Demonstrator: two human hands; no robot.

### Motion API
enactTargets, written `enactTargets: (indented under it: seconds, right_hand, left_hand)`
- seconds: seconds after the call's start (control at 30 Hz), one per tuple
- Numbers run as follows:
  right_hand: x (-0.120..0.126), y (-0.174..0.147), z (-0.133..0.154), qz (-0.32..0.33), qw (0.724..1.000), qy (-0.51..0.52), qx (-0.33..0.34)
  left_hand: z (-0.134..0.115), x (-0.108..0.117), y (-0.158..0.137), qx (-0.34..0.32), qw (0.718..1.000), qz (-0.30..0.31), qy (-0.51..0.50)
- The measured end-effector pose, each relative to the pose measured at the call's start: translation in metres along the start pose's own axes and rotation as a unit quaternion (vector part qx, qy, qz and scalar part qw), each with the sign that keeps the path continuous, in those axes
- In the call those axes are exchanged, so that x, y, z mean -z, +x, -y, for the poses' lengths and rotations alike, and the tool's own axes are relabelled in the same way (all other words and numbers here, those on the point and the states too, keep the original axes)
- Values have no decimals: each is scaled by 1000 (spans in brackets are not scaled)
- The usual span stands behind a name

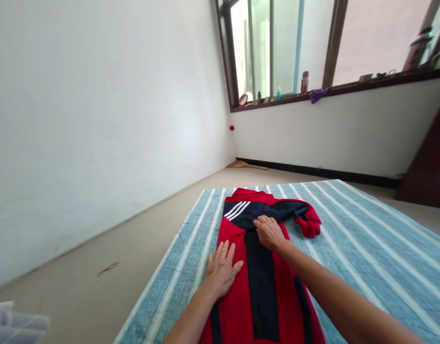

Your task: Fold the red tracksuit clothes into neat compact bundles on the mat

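Observation:
A red and dark navy jacket lies lengthwise on a blue cloth with white stripes. Its far end is folded, and three white stripes mark the dark panel there. One sleeve reaches out to the right and ends in a bunched red cuff. My left hand rests flat on the jacket's left side, fingers spread. Farther up, my right hand has its fingers bent together on the dark fabric just below the sleeve, closed on the jacket. The near end of the jacket runs out of view at the bottom.
A white wall rises on the left, beyond a strip of pale floor with a thin reddish loop. A broom lies in the far corner. Bottles and a purple cloth sit on the window sill.

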State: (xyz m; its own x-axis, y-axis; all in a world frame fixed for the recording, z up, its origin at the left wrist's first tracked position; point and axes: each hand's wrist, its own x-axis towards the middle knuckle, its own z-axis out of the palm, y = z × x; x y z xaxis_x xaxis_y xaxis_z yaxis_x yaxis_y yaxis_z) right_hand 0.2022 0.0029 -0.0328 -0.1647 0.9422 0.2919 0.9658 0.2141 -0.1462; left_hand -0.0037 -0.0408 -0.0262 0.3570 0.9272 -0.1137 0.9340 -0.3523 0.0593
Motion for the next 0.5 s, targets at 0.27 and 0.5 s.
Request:
enactTargets:
  seconds: [0.27, 0.5]
  right_hand:
    - [-3, -1, -68, -13, 999, -35, -29]
    - [-18, 5, -92, -62, 994, -30, -81]
  left_hand:
    - [17, 8, 33, 11, 995, -96, -40]
    - [16, 6, 80, 39, 999, -7, -32]
